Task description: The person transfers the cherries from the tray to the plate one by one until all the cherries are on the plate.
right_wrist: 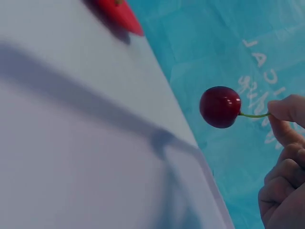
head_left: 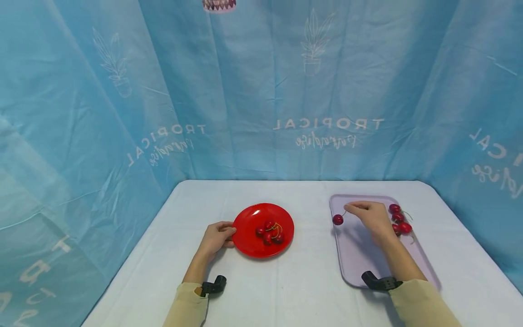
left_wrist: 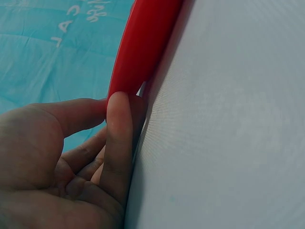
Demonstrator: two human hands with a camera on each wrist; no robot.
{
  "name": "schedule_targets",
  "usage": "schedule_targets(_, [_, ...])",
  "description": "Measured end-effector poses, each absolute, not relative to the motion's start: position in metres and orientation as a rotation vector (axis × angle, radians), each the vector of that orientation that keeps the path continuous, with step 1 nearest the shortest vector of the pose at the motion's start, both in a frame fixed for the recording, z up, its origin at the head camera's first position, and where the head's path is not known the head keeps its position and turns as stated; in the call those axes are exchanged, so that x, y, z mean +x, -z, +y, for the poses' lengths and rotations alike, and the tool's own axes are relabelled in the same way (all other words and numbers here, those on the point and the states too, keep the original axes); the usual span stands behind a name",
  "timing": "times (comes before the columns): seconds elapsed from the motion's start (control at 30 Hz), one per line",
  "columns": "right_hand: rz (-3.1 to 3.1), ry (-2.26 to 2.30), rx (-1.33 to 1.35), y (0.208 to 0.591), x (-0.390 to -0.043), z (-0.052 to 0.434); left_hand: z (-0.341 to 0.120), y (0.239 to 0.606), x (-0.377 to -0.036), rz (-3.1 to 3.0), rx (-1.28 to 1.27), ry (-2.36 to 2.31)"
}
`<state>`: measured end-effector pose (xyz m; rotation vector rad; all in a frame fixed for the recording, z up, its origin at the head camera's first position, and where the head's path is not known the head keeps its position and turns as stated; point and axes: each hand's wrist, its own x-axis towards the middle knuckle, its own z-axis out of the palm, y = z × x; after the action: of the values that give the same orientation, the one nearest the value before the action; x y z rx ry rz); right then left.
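Red plate (head_left: 249,231) w/ cherries: left hand (head_left: 216,238) pinches its rim. Right hand (head_left: 373,218) pinches stem of one cherry (head_left: 337,220), lifted over lilac tray (head_left: 359,259).

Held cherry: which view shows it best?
Right wrist. The cherry fills the frame close up, hanging clear of the surface, its stem pinched by the right hand. In the head view it is small, over the lilac tray's left edge. The left wrist view misses it.

one red plate (head_left: 249,227), one lilac tray (head_left: 359,254), about nine cherries (head_left: 337,220).
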<state>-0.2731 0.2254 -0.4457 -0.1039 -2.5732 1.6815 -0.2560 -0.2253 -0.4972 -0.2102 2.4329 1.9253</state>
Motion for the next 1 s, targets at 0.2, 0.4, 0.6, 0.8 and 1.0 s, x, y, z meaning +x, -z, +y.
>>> schedule_targets(0.2, [-2.484, -1.718, -0.124, 0.445, -0.273, 0.213, -0.225, 0.498, -0.256, 2.425, -0.223, -1.93])
schedule_targets(0.4, [-2.401, -1.76, -0.09, 0.448, -0.275, 0.202, -0.226, 0.5, -0.257, 2.425, -0.215, -1.935])
schedule_targets(0.6, [-2.35, -1.852, -0.067, 0.453, -0.277, 0.19, -0.226, 0.499, -0.256, 2.449, -0.21, -1.922])
schedule_targets(0.8, [-2.313, -1.898, -0.003, 0.454, -0.281, 0.174, -0.225, 0.498, -0.256, 2.429, -0.217, -1.933])
schedule_targets(1.0, [-2.271, -1.951, 0.014, 0.455, -0.286, 0.158, -0.228, 0.498, -0.255, 2.412, -0.201, -1.952])
